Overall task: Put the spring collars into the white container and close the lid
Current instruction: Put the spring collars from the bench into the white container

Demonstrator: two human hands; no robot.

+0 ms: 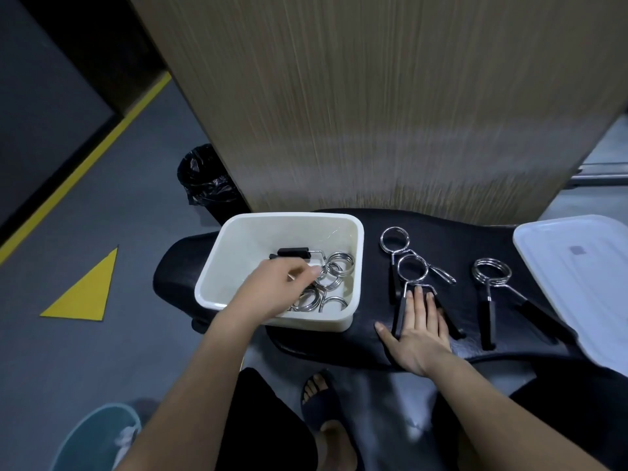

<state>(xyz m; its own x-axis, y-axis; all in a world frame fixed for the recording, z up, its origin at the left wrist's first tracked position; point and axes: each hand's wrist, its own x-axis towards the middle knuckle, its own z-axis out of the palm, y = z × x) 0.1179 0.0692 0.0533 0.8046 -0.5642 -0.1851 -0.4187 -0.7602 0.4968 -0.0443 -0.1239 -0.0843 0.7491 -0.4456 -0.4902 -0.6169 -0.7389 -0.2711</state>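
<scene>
**Inspector:** Nearest you, at about five o'clock, your right hand (416, 334) lies flat on the black padded bench (339, 345), fingers straight, slightly spread and closed on nothing. They rest over the black handles of the nearest spring collar (412, 270), whose chrome coil sits just beyond the fingertips.

**Operator:** And my left?

**Inspector:** At about eleven o'clock, your left hand (272, 294) reaches over the near rim into the white container (282, 226). The fingers are loosely curled. Whether they pinch a collar or have let go, I cannot tell; the palm hides the contact. The collars already inside (331, 277) are heaped toward the right wall, coils overlapping.

**Operator:** What remains outside?

**Inspector:** Three, by my count. The second collar (394, 240) lies just beyond the first and crosses it, so they may snag. The third collar (491, 271) lies apart at two o'clock. The lid (574, 277) lies at three o'clock, partly out of view.

**Operator:** Your recommendation?

**Inspector:** Curl your right fingers under both handles of the nearest collar and lift straight up to clear the one crossing it. Carry it low across to ten o'clock. Set it in the open left half of the container rather than on the heap; in my judgement, a level load will let the lid seat.
</scene>
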